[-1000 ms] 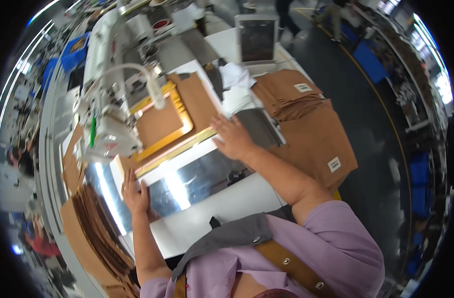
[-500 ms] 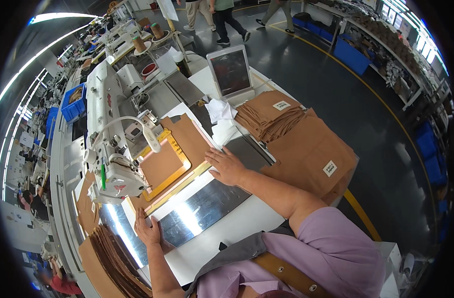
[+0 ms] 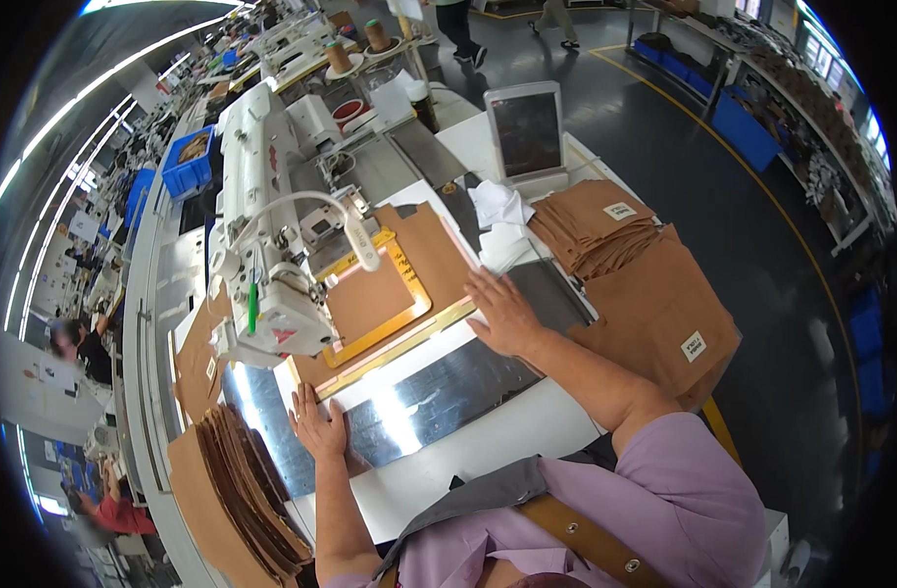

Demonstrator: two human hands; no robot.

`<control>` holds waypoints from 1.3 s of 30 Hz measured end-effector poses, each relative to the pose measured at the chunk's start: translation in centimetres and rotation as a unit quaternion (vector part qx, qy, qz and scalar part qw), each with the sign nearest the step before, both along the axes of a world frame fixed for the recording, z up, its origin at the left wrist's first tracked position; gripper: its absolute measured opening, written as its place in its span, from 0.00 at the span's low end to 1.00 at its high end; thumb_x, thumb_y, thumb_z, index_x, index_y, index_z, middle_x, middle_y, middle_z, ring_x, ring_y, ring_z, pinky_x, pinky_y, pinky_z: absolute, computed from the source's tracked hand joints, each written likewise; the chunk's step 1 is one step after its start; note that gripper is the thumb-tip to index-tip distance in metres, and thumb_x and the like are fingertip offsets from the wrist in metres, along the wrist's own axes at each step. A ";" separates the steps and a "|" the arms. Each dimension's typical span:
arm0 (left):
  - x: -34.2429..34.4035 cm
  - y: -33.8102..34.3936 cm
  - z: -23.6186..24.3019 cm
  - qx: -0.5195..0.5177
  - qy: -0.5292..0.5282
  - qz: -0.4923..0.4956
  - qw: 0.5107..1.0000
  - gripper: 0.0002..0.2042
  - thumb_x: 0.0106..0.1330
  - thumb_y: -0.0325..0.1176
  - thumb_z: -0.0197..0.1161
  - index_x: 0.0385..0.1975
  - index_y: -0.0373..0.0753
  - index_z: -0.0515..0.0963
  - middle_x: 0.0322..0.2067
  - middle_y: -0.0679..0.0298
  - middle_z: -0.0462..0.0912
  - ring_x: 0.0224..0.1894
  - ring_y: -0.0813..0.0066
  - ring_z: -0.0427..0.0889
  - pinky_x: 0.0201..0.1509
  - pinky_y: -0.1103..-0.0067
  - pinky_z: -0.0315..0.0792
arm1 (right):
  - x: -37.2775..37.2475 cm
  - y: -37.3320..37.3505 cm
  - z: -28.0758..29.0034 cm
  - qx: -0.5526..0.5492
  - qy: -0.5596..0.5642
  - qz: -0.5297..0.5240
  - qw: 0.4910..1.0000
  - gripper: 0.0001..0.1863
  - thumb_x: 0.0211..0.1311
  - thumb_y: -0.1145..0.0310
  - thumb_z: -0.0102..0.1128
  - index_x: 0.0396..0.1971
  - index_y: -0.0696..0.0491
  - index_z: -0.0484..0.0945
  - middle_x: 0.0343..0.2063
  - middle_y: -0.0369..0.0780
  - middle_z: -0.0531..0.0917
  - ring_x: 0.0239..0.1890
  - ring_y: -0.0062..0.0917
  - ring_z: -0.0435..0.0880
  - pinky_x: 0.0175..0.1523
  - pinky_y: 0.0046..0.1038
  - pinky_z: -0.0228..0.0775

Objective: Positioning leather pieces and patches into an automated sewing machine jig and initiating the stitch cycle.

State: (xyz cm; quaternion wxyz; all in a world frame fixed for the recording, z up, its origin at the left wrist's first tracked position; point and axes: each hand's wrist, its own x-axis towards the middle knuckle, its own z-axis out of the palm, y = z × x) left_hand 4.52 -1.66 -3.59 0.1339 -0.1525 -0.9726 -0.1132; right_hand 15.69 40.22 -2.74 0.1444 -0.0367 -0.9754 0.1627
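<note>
Brown fabric (image 3: 370, 294) lies in the yellow frame (image 3: 419, 294); your left hand (image 3: 319, 423) and right hand (image 3: 504, 316) press flat beside it, fingers spread.

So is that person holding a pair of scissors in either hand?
No: both the left hand and the right hand lie flat and open on the shiny plate by the yellow frame, with nothing in them.

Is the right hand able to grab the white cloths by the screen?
Probably yes: the right hand lies flat just below the white cloths, with only bare table and brown fabric between.
</note>
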 end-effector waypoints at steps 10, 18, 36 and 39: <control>-0.4 0.2 -0.4 -0.002 -0.003 0.016 1.000 0.31 0.68 0.45 0.58 0.68 0.35 0.70 0.71 0.53 0.69 0.75 0.55 0.64 0.77 0.55 0.52 | -0.1 0.3 -0.3 0.021 0.003 -0.026 0.999 0.32 0.72 0.51 0.55 0.67 0.58 0.70 0.73 0.47 0.64 0.78 0.38 0.54 0.80 0.50 0.43; -0.3 -0.1 -0.5 0.009 -0.009 -0.001 1.000 0.29 0.71 0.44 0.56 0.69 0.35 0.69 0.72 0.52 0.67 0.75 0.53 0.63 0.78 0.54 0.52 | 0.1 1.9 1.3 -0.050 0.147 -0.043 0.987 0.18 0.62 0.63 0.68 0.51 0.51 0.80 0.51 0.38 0.78 0.57 0.31 0.75 0.63 0.42 0.62; -0.2 -0.2 -0.1 0.011 -0.011 -0.017 1.000 0.27 0.70 0.41 0.56 0.67 0.35 0.72 0.72 0.51 0.66 0.74 0.53 0.65 0.78 0.53 0.51 | 5.2 17.7 7.5 0.062 0.014 -0.243 0.968 0.17 0.61 0.59 0.67 0.45 0.55 0.86 0.43 0.46 0.86 0.49 0.41 0.85 0.55 0.40 0.77; 0.1 -0.2 -0.3 0.015 -0.008 -0.020 1.000 0.26 0.71 0.42 0.57 0.66 0.35 0.73 0.72 0.51 0.67 0.73 0.53 0.66 0.77 0.53 0.51 | 5.8 18.2 7.0 0.030 0.018 -0.266 0.963 0.14 0.63 0.62 0.66 0.41 0.56 0.86 0.40 0.48 0.87 0.45 0.44 0.85 0.53 0.41 0.77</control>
